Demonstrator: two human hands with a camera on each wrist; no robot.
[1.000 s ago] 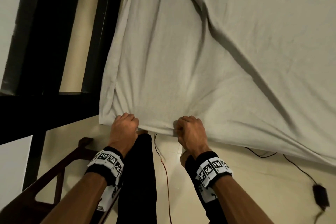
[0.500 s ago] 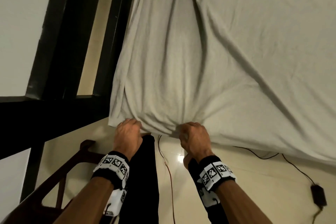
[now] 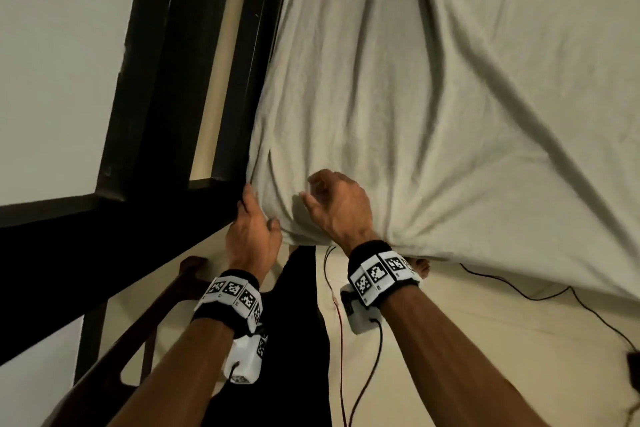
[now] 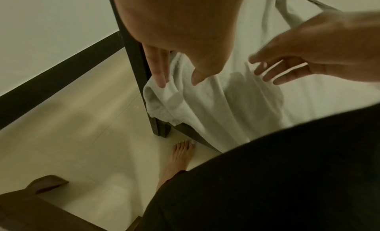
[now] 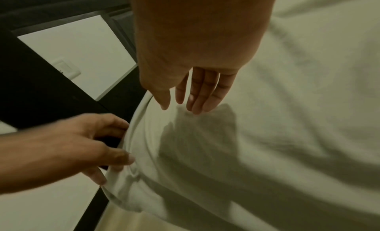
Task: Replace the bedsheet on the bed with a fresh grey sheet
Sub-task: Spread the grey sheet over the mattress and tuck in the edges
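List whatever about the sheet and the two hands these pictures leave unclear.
- Head view: the sheet covers the mattress, so how the corner sits underneath is hidden.
- Head view: the left hand shows only its back; its fingertips are behind the sheet's edge.
- Right wrist view: blurred, so whether the right hand touches the sheet is unclear.
- Head view: the sheet runs off the top and right edges.
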